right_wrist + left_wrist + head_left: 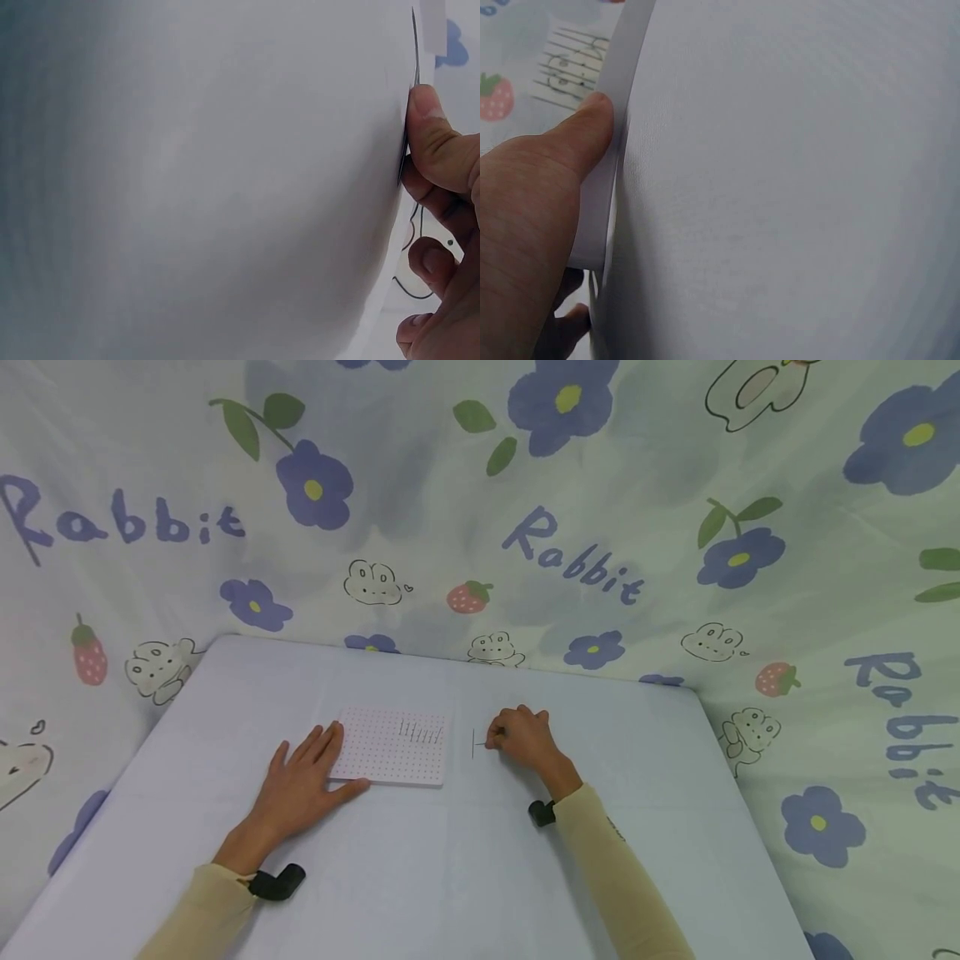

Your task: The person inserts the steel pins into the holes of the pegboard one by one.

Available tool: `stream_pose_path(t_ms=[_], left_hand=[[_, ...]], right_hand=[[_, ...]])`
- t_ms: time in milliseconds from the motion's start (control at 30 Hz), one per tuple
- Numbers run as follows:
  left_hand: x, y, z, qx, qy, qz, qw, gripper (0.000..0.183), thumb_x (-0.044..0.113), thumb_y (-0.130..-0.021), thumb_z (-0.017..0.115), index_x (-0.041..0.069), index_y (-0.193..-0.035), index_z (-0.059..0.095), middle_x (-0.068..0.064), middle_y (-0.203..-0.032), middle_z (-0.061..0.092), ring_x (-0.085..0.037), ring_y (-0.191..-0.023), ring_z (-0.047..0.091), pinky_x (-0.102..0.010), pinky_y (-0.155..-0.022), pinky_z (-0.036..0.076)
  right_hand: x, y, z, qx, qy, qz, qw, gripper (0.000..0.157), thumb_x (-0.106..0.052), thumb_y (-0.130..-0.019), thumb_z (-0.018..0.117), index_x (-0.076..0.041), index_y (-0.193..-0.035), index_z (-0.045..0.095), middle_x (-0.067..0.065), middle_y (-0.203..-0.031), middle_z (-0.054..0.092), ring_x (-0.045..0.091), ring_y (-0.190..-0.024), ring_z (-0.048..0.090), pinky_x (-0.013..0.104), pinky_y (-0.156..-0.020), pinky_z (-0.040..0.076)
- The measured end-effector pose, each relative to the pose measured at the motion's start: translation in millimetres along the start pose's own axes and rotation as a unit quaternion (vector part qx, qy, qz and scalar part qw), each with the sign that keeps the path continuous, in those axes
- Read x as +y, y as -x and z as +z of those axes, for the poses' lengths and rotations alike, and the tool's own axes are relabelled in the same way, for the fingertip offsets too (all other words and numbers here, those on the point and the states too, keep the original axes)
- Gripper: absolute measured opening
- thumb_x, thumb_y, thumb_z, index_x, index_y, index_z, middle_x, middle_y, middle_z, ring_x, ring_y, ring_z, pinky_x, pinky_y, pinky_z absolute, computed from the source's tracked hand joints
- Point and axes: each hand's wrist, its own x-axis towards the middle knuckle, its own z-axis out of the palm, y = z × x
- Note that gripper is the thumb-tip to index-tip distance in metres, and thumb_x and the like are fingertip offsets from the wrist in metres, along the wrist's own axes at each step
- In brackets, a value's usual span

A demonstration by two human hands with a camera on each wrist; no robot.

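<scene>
A white board with a grid of small holes [375, 757] lies on the table, and several thin dark needles [422, 732] stand in a row at its upper right. My left hand [300, 785] rests at its left side with the fingers spread, the thumb [592, 131] along the near edge. To the right of the board, my right hand [525, 737] pinches a thin dark needle [405, 142] between thumb and forefinger. Another thin dark needle [473, 750] lies on the table just left of these fingertips.
The table [420, 877] is covered in plain white. Behind it and at both sides hangs a cloth [420, 510] printed with flowers, rabbits and strawberries. A black wrist camera [277, 882] is worn on the left arm and another black camera [542, 813] on the right.
</scene>
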Motion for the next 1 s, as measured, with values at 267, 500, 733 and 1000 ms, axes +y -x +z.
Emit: stream_pose_path(t_ms=[267,500,733,1000], left_hand=[[2.8,-0.7,-3.5,-0.008,-0.001,-0.008,0.9999,0.105,0.069,-0.087,0.062,-0.003,-0.155,0.030,-0.023,-0.161,0.031,-0.044,-0.148,0.026,-0.073,-0.114,0.012],[3.2,0.5,-5.5,-0.010,0.000,-0.006,0.9999,0.104,0.068,-0.088,0.062,-0.004,-0.155,0.030,-0.023,-0.161,0.031,-0.044,-0.148,0.026,-0.073,-0.113,0.013],[1.4,1.1,-3.0,-0.002,-0.001,-0.003,1.0000,0.103,0.068,-0.088,0.062,-0.003,-0.155,0.031,-0.023,-0.161,0.032,-0.044,-0.148,0.027,-0.073,-0.113,0.014],[0.2,0.7,-0.9,0.000,-0.001,-0.003,1.0000,0.104,0.070,-0.087,0.061,-0.003,-0.155,0.031,-0.023,-0.161,0.032,-0.044,-0.148,0.027,-0.073,-0.113,0.013]], right_hand=[[0.4,-0.4,-1.4,-0.003,-0.002,0.002,1.000,0.012,-0.037,-0.088,0.077,-0.029,-0.080,0.074,-0.017,-0.083,0.063,0.011,-0.082,0.049,0.045,-0.084,0.032],[0.3,1.4,-2.7,-0.009,-0.008,-0.001,1.000,0.011,-0.035,-0.090,0.076,-0.029,-0.080,0.074,-0.017,-0.085,0.065,0.011,-0.082,0.050,0.047,-0.085,0.034],[-2.6,1.9,-2.2,-0.008,-0.001,0.000,1.000,0.012,-0.036,-0.090,0.076,-0.029,-0.080,0.074,-0.017,-0.085,0.065,0.011,-0.081,0.050,0.048,-0.088,0.035],[-13.4,0.4,-3.8,-0.008,-0.002,-0.008,1.000,0.012,-0.036,-0.092,0.074,-0.026,-0.083,0.073,-0.015,-0.085,0.065,0.012,-0.083,0.051,0.045,-0.085,0.034]])
